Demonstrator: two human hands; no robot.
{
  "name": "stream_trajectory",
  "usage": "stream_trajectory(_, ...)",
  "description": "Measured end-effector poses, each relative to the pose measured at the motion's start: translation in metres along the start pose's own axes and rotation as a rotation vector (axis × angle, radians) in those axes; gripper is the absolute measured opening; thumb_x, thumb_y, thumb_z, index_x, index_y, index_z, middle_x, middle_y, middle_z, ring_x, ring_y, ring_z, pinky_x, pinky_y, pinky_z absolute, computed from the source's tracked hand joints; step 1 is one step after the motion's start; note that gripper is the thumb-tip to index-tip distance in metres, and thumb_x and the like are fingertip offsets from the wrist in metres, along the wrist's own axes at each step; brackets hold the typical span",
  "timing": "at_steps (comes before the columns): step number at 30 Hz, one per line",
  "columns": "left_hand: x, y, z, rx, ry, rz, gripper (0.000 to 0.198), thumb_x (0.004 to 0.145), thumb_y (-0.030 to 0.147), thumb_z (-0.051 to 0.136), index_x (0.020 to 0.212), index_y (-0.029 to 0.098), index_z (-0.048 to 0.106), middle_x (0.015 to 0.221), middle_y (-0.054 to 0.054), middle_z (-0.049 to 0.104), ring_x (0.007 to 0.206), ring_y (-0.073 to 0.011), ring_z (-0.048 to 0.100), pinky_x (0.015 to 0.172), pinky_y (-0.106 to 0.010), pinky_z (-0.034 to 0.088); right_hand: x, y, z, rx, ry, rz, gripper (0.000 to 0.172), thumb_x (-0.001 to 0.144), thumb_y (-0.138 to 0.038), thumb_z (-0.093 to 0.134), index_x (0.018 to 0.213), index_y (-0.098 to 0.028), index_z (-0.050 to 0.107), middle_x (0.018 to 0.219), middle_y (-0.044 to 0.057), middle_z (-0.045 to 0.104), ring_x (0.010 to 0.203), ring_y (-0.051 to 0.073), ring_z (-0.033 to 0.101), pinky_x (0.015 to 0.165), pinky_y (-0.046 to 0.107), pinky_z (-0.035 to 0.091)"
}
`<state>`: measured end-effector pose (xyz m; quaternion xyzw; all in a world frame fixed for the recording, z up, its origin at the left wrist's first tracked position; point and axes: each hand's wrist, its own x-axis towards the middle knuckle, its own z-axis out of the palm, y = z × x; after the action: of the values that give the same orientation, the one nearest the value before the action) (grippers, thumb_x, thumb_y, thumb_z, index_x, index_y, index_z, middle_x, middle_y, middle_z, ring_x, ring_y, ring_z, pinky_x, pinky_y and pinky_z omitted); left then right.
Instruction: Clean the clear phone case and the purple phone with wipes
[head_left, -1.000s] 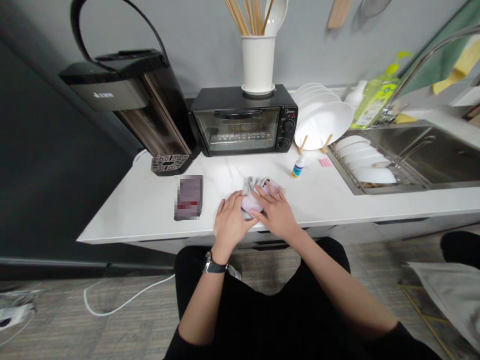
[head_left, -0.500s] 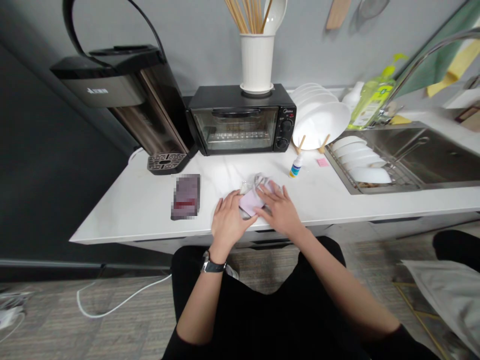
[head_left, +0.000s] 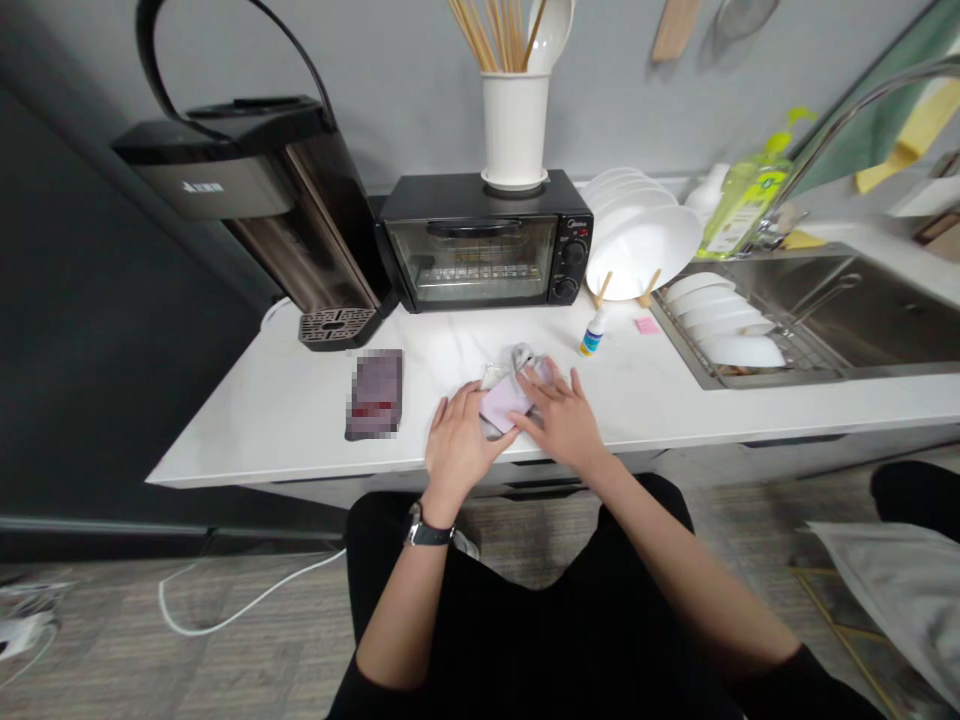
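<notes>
A flat, pale lilac piece (head_left: 501, 405), paper or cloth I cannot tell, lies near the counter's front edge between my hands. My left hand (head_left: 459, 438) holds its left side, fingers stretched forward and thumb at the lower edge. My right hand (head_left: 561, 418) grips the right side, its fingers bent over the top and thumb on the near edge. A crumpled grey-white bundle (head_left: 523, 356) sticks out beyond the right fingers; its kind is unclear. Clear, shiny plastic (head_left: 492, 374) shows beside it. A small white bottle (head_left: 592, 333) with a blue and yellow label stands upright beyond my right hand.
A blurred-out dark purple item (head_left: 376, 393) lies to the left. Behind are a water dispenser (head_left: 300, 215), a toaster oven (head_left: 480, 245) carrying a utensil holder (head_left: 514, 125), and racked plates (head_left: 637, 245). A pink note (head_left: 646, 325) and the sink (head_left: 877, 310) are at right.
The view has shifted slightly. Both hands keep almost the same place on the lilac piece, and the grey-white bundle looks sharper and a little changed in shape.
</notes>
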<state>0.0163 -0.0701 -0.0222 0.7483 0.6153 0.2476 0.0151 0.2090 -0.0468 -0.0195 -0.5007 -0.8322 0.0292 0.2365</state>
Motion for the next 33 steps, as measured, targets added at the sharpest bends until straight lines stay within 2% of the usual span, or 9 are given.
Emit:
stream_trajectory(3,0.0,-0.002,0.0,0.033,-0.036,-0.011,0.056,0.09,0.044,0.07,0.137,0.016,0.055,0.15,-0.018,0.059,0.139,-0.0326,0.058,0.123,-0.052,0.038,-0.009,-0.03,0.006,0.088,-0.055,-0.16,0.063,0.103,-0.059,0.052,0.154,-0.021,0.053,0.16,0.007,0.05,0.158,0.035,0.032,0.128,0.064,0.023)
stream_trajectory(5,0.0,-0.002,-0.001,0.039,-0.046,-0.015,0.054,0.091,0.042,0.068,0.137,0.016,0.055,0.15,-0.018,0.059,0.138,-0.0324,0.059,0.123,-0.051,0.039,-0.017,-0.033,0.006,0.105,-0.069,-0.189,0.061,0.103,-0.059,0.052,0.153,-0.024,0.054,0.16,0.005,0.05,0.158,0.033,0.031,0.129,0.063,0.023)
stream_trajectory(8,0.001,0.001,-0.002,0.015,-0.015,-0.002,0.055,0.09,0.049,0.07,0.134,0.02,0.056,0.152,-0.016,0.058,0.138,-0.0317,0.058,0.123,-0.052,0.038,-0.018,-0.006,-0.001,0.042,-0.037,-0.065,0.06,0.104,-0.059,0.05,0.154,-0.026,0.054,0.16,0.003,0.05,0.158,0.034,0.03,0.128,0.065,0.022)
stream_trajectory(12,0.0,0.003,-0.002,-0.006,0.009,-0.011,0.059,0.086,0.056,0.074,0.131,0.021,0.057,0.151,-0.015,0.06,0.138,-0.0322,0.058,0.122,-0.052,0.038,0.003,0.026,-0.004,-0.057,0.019,0.099,0.063,0.104,-0.06,0.049,0.155,-0.022,0.053,0.161,0.007,0.05,0.158,0.039,0.029,0.126,0.069,0.02)
stream_trajectory(16,0.0,0.001,-0.001,-0.005,0.011,-0.007,0.057,0.088,0.05,0.072,0.134,0.02,0.056,0.15,-0.015,0.059,0.137,-0.0324,0.058,0.122,-0.052,0.038,0.013,-0.001,0.006,0.013,-0.012,-0.028,0.067,0.102,-0.062,0.053,0.154,-0.02,0.053,0.161,0.009,0.049,0.158,0.037,0.03,0.128,0.065,0.022)
stream_trajectory(20,0.0,-0.002,-0.001,0.025,-0.023,0.017,0.053,0.091,0.044,0.069,0.134,0.017,0.056,0.149,-0.019,0.06,0.137,-0.0337,0.058,0.121,-0.052,0.04,-0.008,-0.027,0.005,0.132,-0.064,-0.183,0.062,0.101,-0.058,0.057,0.154,-0.025,0.054,0.159,0.007,0.052,0.158,0.033,0.033,0.129,0.063,0.022)
stream_trajectory(24,0.001,0.0,-0.001,-0.001,-0.002,-0.003,0.054,0.088,0.048,0.073,0.132,0.022,0.056,0.149,-0.016,0.06,0.137,-0.0329,0.058,0.122,-0.052,0.038,-0.029,0.001,-0.01,0.11,-0.062,-0.108,0.05,0.105,-0.05,0.054,0.151,-0.031,0.057,0.155,0.004,0.056,0.156,0.032,0.036,0.126,0.066,0.027)
stream_trajectory(28,0.001,0.002,0.0,-0.023,0.023,-0.007,0.059,0.085,0.053,0.076,0.132,0.021,0.057,0.149,-0.015,0.06,0.137,-0.033,0.058,0.122,-0.052,0.038,-0.02,0.028,-0.014,0.0,0.015,0.07,0.052,0.107,-0.05,0.049,0.153,-0.027,0.054,0.159,0.005,0.052,0.157,0.037,0.032,0.125,0.069,0.026)
stream_trajectory(33,0.0,-0.001,-0.001,-0.013,-0.013,-0.01,0.054,0.089,0.045,0.071,0.133,0.02,0.056,0.15,-0.016,0.059,0.136,-0.0332,0.059,0.122,-0.052,0.038,0.0,-0.016,0.009,0.07,0.001,-0.047,0.057,0.105,-0.053,0.052,0.151,-0.021,0.057,0.158,0.008,0.053,0.156,0.036,0.035,0.127,0.065,0.024)
